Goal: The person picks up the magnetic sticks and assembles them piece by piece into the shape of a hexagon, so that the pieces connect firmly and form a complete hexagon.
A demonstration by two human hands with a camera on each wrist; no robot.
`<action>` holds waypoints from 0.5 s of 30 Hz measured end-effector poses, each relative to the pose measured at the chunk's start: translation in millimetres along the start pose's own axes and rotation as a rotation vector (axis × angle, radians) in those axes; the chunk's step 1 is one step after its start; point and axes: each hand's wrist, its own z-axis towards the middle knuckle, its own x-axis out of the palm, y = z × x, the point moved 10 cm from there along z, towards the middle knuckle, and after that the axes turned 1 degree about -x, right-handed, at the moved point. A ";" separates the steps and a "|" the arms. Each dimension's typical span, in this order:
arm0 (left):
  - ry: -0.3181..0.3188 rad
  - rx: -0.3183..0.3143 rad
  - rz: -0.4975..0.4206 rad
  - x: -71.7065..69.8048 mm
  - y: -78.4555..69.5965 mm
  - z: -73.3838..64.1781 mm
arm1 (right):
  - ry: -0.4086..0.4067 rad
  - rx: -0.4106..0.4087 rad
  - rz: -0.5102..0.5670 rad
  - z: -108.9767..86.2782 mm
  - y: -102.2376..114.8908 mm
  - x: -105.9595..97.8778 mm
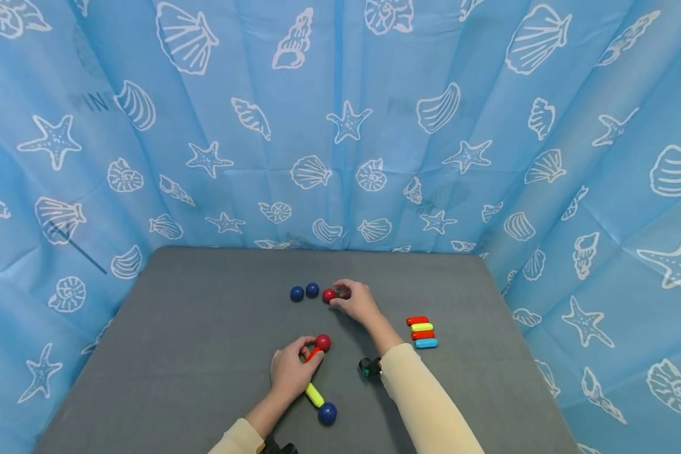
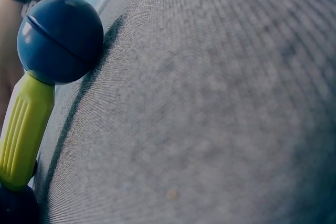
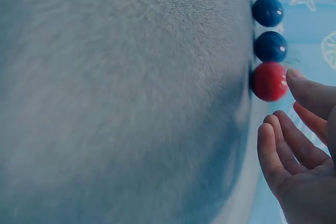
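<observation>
Left grip [image 1: 289, 367] pinching red rod [image 1: 313, 354], red ball [image 1: 323, 342] at its far end. Yellow rod [image 1: 314, 395] joined to a blue ball [image 1: 327, 413], just beside that hand. Right grip [image 1: 360, 304] spread around second red ball [image 1: 328, 296] on counter [image 1: 204, 328]; contact unclear to me. Two loose blue balls [image 1: 312, 290] alongside. Four short rods [image 1: 422, 327] in a row, farther right.

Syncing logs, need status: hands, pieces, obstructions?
Left hand grips red rod. Right hand at far red ball, contact unclear. Two blue balls left of it, not blocking right hand.
</observation>
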 end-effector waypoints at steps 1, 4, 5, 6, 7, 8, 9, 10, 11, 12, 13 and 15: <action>0.000 0.002 -0.002 -0.2 -0.4 0.2 | -0.010 -0.008 0.001 -3.1 0.5 -3.7; 0.000 0.006 -0.003 -1.2 -2.0 0.3 | -0.039 -0.017 0.010 -14.8 1.2 -15.5; -0.002 0.007 -0.004 -1.5 -2.4 0.1 | -0.050 -0.018 0.012 -19.3 0.9 -19.8; -0.004 0.010 -0.003 -1.5 -2.8 0.1 | -0.063 -0.016 0.012 -24.0 0.3 -24.0; -0.006 0.013 -0.003 -1.5 -3.0 0.1 | -0.075 -0.019 0.018 -29.0 0.4 -28.5; -0.009 0.013 -0.002 -1.4 -3.1 0.0 | -0.085 -0.025 0.023 -34.0 0.9 -32.9; -0.010 0.012 -0.002 -1.6 -3.3 -0.2 | -0.095 -0.030 0.027 -39.2 1.4 -37.6; -0.012 0.011 -0.002 -1.5 -3.2 -0.2 | -0.104 -0.032 0.028 -44.3 1.5 -41.9; -0.014 0.010 0.000 -1.4 -3.1 -0.2 | -0.112 -0.037 0.028 -49.4 1.4 -46.0; -0.013 0.007 -0.002 -1.3 -3.1 -0.3 | -0.121 -0.036 0.030 -54.5 1.3 -50.4; -0.012 0.003 -0.005 -1.3 -3.1 -0.3 | -0.130 -0.035 0.030 -59.5 1.3 -55.0; -0.007 -0.002 0.000 -0.7 -3.3 -0.2 | -0.151 -0.027 0.019 -69.6 -0.8 -63.4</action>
